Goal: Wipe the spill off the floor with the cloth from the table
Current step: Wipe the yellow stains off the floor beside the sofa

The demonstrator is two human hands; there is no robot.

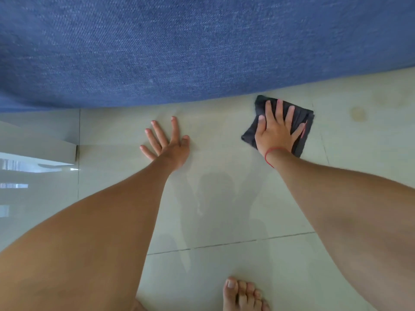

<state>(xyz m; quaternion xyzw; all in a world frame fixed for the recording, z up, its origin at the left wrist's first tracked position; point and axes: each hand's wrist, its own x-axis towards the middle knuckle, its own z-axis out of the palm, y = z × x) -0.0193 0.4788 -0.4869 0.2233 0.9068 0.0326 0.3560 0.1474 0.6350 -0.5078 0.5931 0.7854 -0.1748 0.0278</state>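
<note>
Floor wipe: I am pressing my right hand [275, 131], fingers spread, flat on the dark cloth [298, 122].
Left hand [169, 144] is resting spread on pale floor [224, 265]; yellowish spill [358, 113] is lying right.

- Glossy pale floor tiles [224, 277] with dark grout lines reflected light.
- Blue woven fabric [179, 46] filled the top.
- A white ledge [38, 140] stood at the left.

Right hand [275, 133] flat on cloth [301, 122] on floor [224, 221]; left hand [168, 144] left; stain [358, 113] right.
</note>
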